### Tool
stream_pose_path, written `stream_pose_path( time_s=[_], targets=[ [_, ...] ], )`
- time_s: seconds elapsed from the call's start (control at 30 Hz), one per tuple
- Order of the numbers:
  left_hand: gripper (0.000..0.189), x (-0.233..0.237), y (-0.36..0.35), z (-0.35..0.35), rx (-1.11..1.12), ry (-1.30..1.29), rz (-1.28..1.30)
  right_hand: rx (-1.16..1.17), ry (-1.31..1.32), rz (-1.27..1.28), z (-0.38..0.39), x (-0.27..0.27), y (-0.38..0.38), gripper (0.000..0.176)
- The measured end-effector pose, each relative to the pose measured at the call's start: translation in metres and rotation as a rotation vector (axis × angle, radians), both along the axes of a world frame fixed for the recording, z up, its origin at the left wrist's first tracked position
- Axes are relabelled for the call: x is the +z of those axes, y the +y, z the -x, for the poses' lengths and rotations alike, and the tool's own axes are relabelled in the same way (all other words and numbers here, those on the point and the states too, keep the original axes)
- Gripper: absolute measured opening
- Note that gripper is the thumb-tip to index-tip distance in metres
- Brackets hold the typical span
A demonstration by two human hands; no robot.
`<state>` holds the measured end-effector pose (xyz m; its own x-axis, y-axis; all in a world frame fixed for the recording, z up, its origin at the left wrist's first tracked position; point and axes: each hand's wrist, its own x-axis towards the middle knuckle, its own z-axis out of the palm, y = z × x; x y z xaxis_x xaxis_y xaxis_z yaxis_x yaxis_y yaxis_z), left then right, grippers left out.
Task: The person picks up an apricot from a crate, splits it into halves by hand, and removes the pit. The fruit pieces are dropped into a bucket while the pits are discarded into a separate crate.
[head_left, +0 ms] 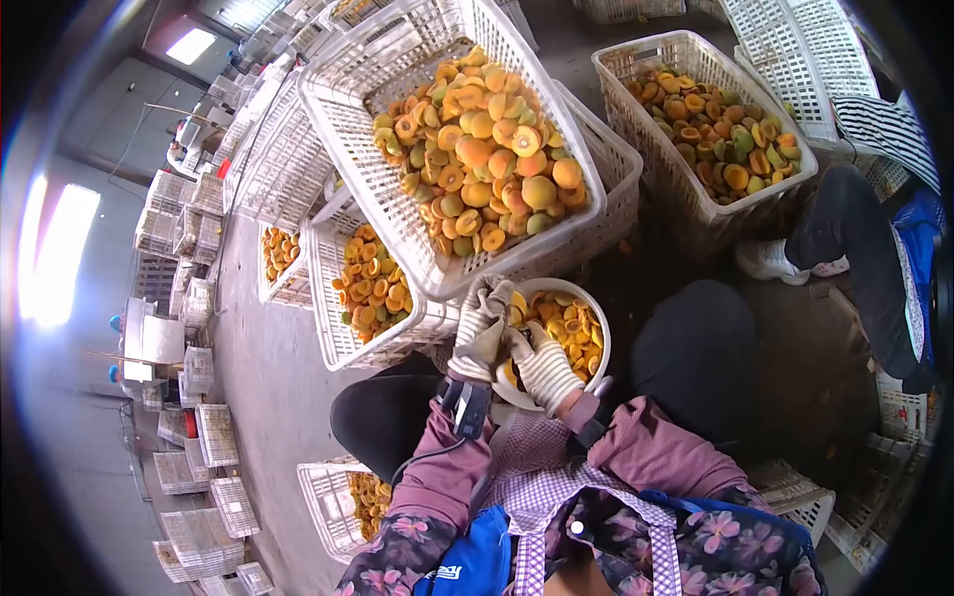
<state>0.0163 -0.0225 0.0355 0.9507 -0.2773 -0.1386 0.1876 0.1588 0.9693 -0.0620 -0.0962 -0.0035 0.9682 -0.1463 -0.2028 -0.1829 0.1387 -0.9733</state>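
My left hand (481,326), in a cream-coloured work glove, is at the left rim of a white bucket (602,328). Its fingers are curled closed, and what they hold, if anything, is hidden. Beside it my right hand (547,370), in a striped knit glove, reaches over the bucket with fingers pressed together. Something small and dark shows at its fingertips, too small to name. Orange-yellow fruit pieces (579,333) fill the bucket, which stands between my knees. Just beyond, a tilted white crate (437,283) holds halved apricots (477,149), some still greenish.
Another crate (333,333) of cut fruit stands to the left, and a smaller crate (323,502) lies near my left knee. At the upper right is a further full crate (696,204), close to a seated person's leg (845,228). Stacked crates (214,437) line the far left.
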Motion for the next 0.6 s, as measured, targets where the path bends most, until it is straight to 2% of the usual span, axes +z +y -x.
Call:
stream_pose_path(
  time_s=[0.03, 0.07, 0.1, 0.17, 0.23, 0.3, 0.33, 0.37, 0.43, 0.5, 0.57, 0.6],
  targets=[
    [0.014, -0.005, -0.001, 0.011, 0.030, 0.253, 0.266, 0.005, 0.000, 0.000, 0.005, 0.002, -0.002, 0.048],
    [0.014, -0.017, 0.001, 0.020, 0.145, 0.216, 0.216, 0.056, -0.042, 0.181, 0.009, 0.003, -0.003, 0.047],
    [0.014, -0.026, 0.007, 0.017, 0.148, 0.213, 0.216, 0.106, -0.088, 0.363, 0.012, 0.006, -0.004, 0.046],
    [0.014, -0.030, 0.012, 0.011, 0.014, 0.218, 0.342, 0.061, -0.095, 0.414, 0.014, 0.015, -0.005, 0.040],
    [0.016, -0.023, 0.007, 0.021, 0.065, 0.192, 0.370, 0.087, 0.101, 0.392, 0.012, 0.021, -0.009, 0.048],
    [0.019, 0.000, 0.002, 0.032, 0.155, 0.249, 0.121, 0.091, 0.108, 0.433, 0.015, 0.032, -0.014, 0.048],
    [0.022, -0.001, -0.005, 0.037, 0.257, 0.204, 0.126, 0.122, 0.124, 0.453, 0.014, 0.038, -0.016, 0.048],
    [0.022, 0.001, -0.010, 0.038, 0.255, 0.206, 0.125, 0.155, 0.139, 0.473, 0.013, 0.040, -0.017, 0.048],
    [0.018, 0.005, -0.013, 0.041, 0.328, 0.127, 0.275, 0.170, 0.113, 0.463, 0.014, 0.031, -0.014, 0.046],
    [0.021, -0.004, -0.003, 0.037, 0.286, 0.174, 0.284, 0.187, 0.087, 0.451, 0.015, 0.017, -0.008, 0.045],
    [0.027, -0.006, 0.004, 0.034, 0.142, -0.013, 0.102, 0.312, -0.014, 0.441, 0.016, -0.008, 0.001, 0.040],
    [0.031, 0.014, 0.003, 0.035, 0.058, -0.076, -0.044, 0.196, -0.255, 0.436, 0.018, -0.038, 0.014, 0.036]
  ],
)
